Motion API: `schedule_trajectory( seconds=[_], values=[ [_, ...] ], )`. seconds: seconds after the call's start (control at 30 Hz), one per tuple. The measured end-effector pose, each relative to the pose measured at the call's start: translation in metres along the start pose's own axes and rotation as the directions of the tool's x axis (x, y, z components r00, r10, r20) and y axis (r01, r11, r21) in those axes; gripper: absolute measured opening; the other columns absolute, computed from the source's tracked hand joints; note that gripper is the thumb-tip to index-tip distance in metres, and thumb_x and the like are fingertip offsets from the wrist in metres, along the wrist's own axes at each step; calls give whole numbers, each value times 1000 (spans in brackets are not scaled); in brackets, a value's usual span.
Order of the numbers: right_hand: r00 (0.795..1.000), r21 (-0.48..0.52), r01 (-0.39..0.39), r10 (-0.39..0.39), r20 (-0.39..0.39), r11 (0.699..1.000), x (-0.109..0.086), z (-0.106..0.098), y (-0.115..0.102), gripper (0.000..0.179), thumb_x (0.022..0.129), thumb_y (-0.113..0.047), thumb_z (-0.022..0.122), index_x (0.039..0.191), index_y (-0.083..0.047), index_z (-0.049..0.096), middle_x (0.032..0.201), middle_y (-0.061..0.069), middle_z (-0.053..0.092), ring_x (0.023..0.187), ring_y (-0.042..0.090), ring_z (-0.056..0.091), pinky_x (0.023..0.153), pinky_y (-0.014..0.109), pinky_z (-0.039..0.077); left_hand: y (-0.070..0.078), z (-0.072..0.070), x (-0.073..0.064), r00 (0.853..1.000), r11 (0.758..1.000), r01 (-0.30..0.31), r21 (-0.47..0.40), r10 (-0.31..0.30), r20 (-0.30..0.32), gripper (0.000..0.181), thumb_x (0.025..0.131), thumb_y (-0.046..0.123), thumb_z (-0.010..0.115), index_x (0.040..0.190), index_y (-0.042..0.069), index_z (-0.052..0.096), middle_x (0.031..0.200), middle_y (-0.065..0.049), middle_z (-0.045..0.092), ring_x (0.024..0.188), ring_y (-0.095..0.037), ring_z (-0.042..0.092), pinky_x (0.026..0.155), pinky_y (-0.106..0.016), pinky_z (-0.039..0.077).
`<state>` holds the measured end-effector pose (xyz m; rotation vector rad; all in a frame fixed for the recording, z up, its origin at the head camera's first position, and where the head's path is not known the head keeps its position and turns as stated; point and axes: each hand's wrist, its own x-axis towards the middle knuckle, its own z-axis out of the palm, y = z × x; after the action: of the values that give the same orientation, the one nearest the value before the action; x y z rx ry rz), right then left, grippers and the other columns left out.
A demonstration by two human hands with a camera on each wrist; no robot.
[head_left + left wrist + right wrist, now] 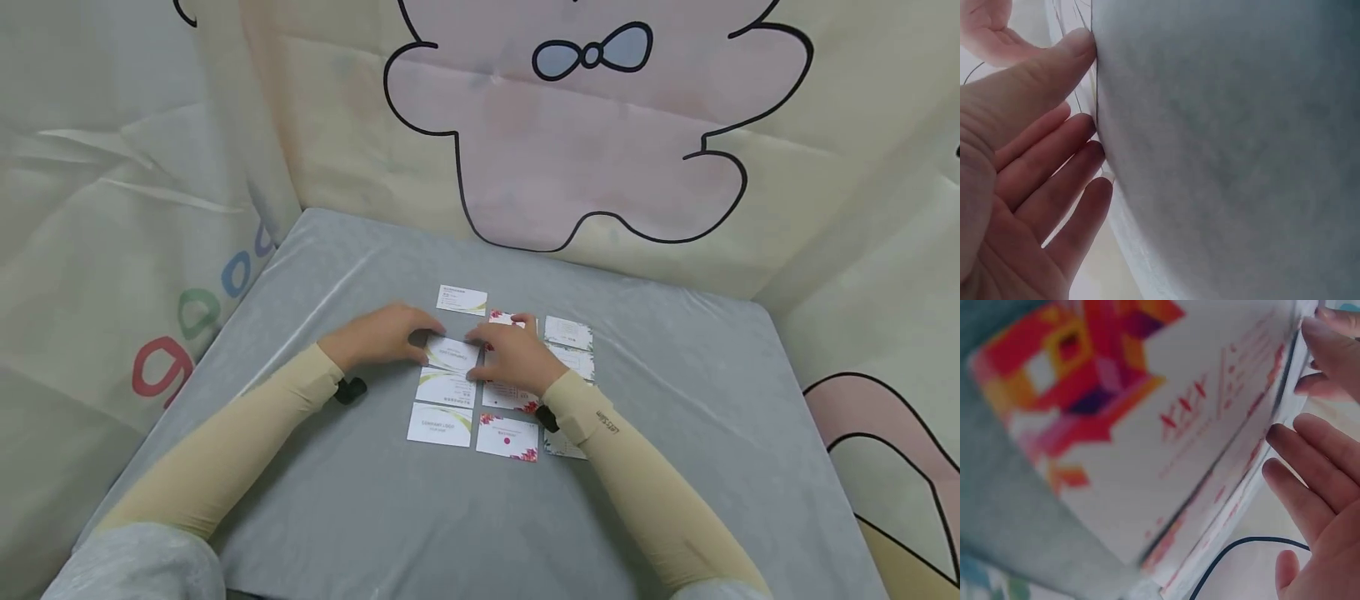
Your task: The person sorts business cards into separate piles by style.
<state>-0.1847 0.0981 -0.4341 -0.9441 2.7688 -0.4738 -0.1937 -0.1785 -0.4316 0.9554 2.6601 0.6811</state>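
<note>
My left hand (378, 336) reaches in from the left, thumb and fingertips at the left edge of a white business card (452, 353) with a yellow-green curve. From the other side my right hand (517, 357) has its thumb and index finger by that card's right edge, its palm over the middle column of cards. In the left wrist view the left fingers (1063, 178) are extended, tips down at the table surface. The right wrist view shows the right fingers (1316, 481) fairly straight, beyond a card with a red and orange print (1147, 425).
Below the worked card lie two similar cards (445, 387), and another (461, 300) sits above it, past a gap. Red-flowered cards (507, 437) form the middle column, green-leaf cards (568, 332) the right one. All rest on a grey tablecloth (337, 492) before a printed curtain (600, 167).
</note>
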Motion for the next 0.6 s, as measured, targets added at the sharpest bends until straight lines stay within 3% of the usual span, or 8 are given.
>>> schedule_trajectory(
  seconds=[0.4,0.6],
  values=[
    [1000,-6,1,-1,1,1000,9,0,1,54,92,-37,87,140,-19,71,133,-4,77,118,11,69,124,57,24,3,5,-2,999,1000,18,9,-17,-51,54,92,15,84,141,1,68,136,-13,74,127,-28,69,115,-47,51],
    [1000,-27,17,-17,-10,999,15,-6,3,55,92,-37,86,140,-16,71,129,-1,78,104,13,70,123,56,26,2,1,6,997,1000,1,17,0,-81,60,89,16,85,143,-1,66,134,-14,72,119,-27,68,108,-46,53]
  ],
)
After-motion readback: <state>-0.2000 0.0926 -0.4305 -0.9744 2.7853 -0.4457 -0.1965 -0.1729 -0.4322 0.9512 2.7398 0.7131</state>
